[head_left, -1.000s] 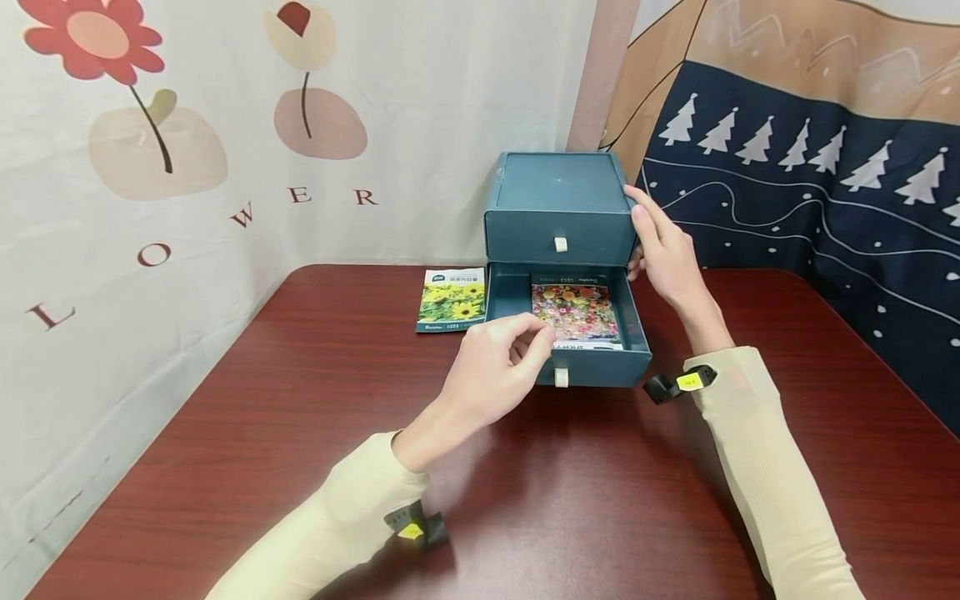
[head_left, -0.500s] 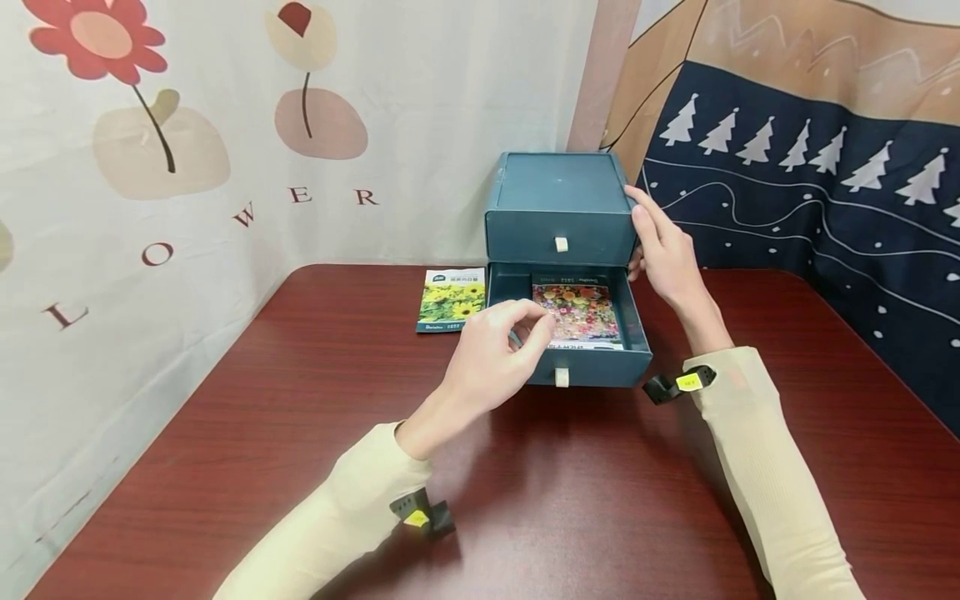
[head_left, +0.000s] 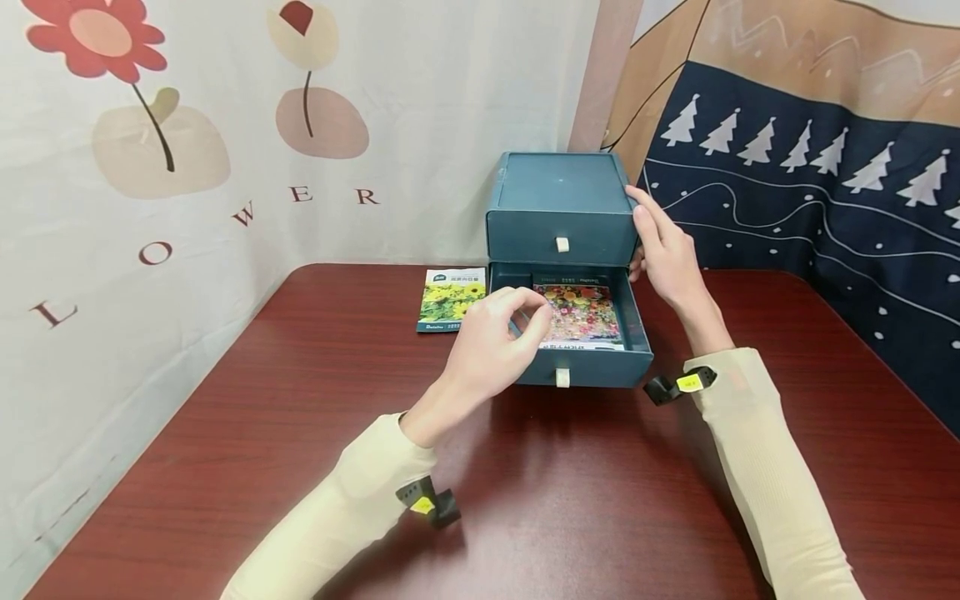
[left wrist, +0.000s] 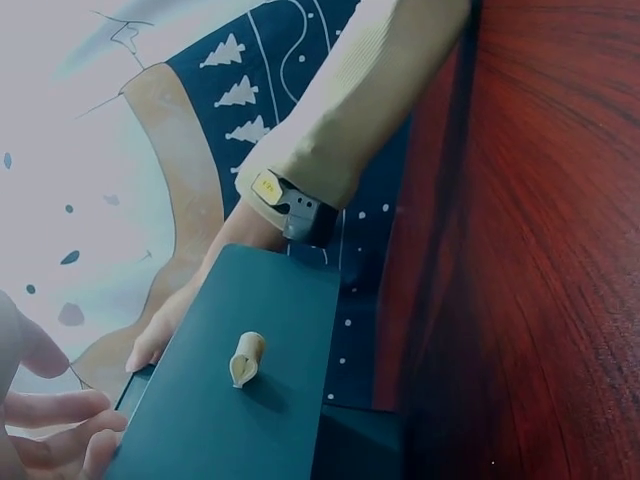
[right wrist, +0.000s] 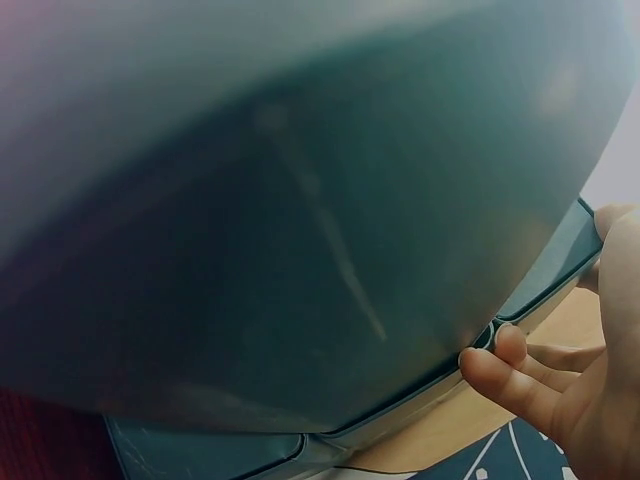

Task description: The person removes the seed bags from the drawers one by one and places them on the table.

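Observation:
A two-tier blue drawer box [head_left: 560, 183] stands at the back of the table; its lower drawer [head_left: 600, 368] is pulled out and the upper drawer [head_left: 525, 237] is pushed in. A flower seed packet [head_left: 585, 312] with many-coloured blooms lies inside the lower drawer. My left hand [head_left: 495, 337] hovers over that drawer's left front corner, loosely curled, with no object visible in it; a gap separates thumb and fingers in the left wrist view. My right hand [head_left: 667, 254] rests against the box's right side, fingertips [right wrist: 485, 368] touching its edge near the seam.
A second seed packet [head_left: 452, 300] with yellow flowers lies on the table just left of the drawer. The dark red wooden table [head_left: 585, 500] stretches in front of the box. Printed cloths [head_left: 420, 125] hang behind it and to the right.
My left hand has shifted slightly upward and forward over the drawer, uncovering a little more of its front. The right hand, drawer box and both seed packets have stayed put.

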Demonstrator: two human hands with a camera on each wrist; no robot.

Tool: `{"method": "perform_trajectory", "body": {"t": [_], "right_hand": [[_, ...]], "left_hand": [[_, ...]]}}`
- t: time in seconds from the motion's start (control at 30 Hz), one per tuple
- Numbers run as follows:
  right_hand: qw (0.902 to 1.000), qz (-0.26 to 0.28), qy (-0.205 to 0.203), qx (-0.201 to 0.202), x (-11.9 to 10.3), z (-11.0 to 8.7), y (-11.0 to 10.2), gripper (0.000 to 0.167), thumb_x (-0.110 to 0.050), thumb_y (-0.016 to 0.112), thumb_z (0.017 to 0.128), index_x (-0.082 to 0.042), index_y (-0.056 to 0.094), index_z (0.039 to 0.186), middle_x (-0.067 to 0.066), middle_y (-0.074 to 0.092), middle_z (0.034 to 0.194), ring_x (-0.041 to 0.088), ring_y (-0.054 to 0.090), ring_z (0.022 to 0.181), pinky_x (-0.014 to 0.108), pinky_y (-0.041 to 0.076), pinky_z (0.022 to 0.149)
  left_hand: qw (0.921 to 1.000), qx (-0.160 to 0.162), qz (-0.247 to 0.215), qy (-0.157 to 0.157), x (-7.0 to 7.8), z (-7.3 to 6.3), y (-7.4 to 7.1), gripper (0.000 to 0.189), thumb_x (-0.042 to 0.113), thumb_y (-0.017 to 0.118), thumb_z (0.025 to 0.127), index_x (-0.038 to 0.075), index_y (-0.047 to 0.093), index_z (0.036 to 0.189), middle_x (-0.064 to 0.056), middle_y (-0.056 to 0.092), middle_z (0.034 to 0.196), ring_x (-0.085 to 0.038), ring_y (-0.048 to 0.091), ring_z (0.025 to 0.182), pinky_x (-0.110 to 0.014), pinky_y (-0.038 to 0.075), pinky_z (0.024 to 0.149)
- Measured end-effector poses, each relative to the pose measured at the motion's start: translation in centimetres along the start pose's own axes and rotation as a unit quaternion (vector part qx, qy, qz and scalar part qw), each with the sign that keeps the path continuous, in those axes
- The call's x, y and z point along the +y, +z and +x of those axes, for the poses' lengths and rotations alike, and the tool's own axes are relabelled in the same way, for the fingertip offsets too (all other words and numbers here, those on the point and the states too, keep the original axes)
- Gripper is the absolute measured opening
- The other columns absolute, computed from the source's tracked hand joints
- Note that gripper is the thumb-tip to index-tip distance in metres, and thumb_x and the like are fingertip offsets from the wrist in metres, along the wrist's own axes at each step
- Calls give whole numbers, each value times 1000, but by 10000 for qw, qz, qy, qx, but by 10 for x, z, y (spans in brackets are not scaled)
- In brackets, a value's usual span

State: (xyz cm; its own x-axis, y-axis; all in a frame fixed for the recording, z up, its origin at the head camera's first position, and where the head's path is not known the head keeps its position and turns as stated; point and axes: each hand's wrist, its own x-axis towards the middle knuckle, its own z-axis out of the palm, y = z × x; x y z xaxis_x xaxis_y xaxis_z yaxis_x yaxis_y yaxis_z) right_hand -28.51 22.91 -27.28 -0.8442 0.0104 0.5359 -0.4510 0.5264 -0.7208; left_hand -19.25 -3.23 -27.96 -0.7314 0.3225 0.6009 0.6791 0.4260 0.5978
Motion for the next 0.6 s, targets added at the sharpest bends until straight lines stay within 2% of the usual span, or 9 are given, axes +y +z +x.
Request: {"method": "perform_trajectory", "body": {"t": [0.3, 0.6], "right_hand": [[10000, 61, 34, -29, 3, 1, 0, 47, -40, 36, 110, -26, 43, 154, 25, 55, 68, 20, 55, 49, 23, 50, 52], [10000, -13, 7, 24, 0, 0, 0, 47, -44, 37, 109, -29, 45, 153, 25, 56, 70, 20, 56, 50, 26, 53, 54]], "left_hand": [[9993, -98, 222, -270, 0, 5, 3, 17, 20, 60, 99, 12, 75, 102, 3, 66, 94, -8, 58, 75, -28, 49, 73], [9973, -310, 97, -659, 1, 11, 1, 19, 26, 59, 100, 12, 71, 107, 1, 64, 101, -12, 60, 83, -31, 49, 79]]}}
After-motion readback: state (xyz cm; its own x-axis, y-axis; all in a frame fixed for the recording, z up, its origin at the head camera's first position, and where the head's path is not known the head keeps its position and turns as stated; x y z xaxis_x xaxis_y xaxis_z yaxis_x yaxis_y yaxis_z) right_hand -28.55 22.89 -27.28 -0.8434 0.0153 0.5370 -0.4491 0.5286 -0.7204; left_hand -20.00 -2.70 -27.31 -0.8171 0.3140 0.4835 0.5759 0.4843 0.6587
